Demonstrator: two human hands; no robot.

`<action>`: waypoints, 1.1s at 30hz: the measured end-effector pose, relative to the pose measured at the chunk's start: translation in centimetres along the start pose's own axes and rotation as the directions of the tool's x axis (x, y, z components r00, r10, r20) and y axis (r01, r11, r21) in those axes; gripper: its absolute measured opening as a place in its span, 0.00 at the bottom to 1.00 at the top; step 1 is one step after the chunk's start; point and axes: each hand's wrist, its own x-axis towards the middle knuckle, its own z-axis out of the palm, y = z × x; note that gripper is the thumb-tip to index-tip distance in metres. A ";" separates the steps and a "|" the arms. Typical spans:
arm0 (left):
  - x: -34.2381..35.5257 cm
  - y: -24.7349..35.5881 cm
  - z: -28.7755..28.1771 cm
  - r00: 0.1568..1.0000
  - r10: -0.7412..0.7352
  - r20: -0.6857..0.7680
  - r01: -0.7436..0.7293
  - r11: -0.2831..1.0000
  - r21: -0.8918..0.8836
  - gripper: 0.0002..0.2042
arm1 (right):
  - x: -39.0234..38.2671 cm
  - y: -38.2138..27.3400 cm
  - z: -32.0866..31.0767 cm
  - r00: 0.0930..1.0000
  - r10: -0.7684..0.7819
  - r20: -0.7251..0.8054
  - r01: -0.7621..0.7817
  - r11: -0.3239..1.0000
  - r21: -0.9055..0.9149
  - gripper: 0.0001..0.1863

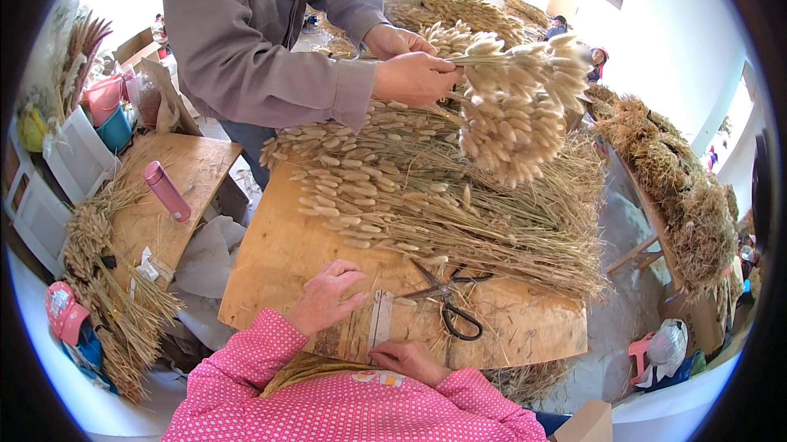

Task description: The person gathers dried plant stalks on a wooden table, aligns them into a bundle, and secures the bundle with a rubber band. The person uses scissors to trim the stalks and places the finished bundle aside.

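Observation:
My left hand lies on the wooden table, fingers stretched out and apart, holding nothing. At the near table edge rests my right hand, its fingers loosely bent and pointing left, with nothing visible in them. Their tips are close to a narrow pale strip on the tabletop. Black-handled scissors lie with blades spread to the right of that strip. Beyond them spreads a pile of dried bunny-tail grass, fluffy heads left and stems right. Across the table, a co-worker's hands hold up a bunch of bunny-tail grass.
To the left stand a smaller wooden table with a pink bottle and grass bundles beside it. Pink and teal buckets are behind. A rack heaped with dried stems stands at right, above a pink stool.

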 end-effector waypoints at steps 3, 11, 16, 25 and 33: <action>-0.1 0.0 0.2 1.000 -0.005 0.000 0.005 1.000 -0.005 0.15 | 0.0 0.0 -0.1 0.999 0.023 0.023 -0.024 1.000 0.018 0.11; -0.1 0.1 0.2 1.000 -0.012 0.013 0.012 1.000 -0.016 0.16 | 0.0 -0.3 -0.4 0.999 0.027 0.023 -0.027 1.000 0.010 0.11; -0.1 0.3 0.3 1.000 -0.031 -0.002 0.031 0.999 -0.012 0.17 | 0.0 -0.2 -0.2 1.000 0.029 -0.005 -0.029 0.999 -0.025 0.12; 4.4 0.0 -3.3 0.988 0.012 -0.152 0.001 0.997 0.083 0.21 | 0.0 0.2 -0.1 1.000 0.002 -0.024 -0.003 1.000 -0.004 0.12; 8.0 0.2 -5.8 0.967 0.134 -0.215 -0.103 0.984 0.149 0.19 | -0.1 0.6 0.1 0.999 0.005 -0.031 -0.004 1.000 0.017 0.12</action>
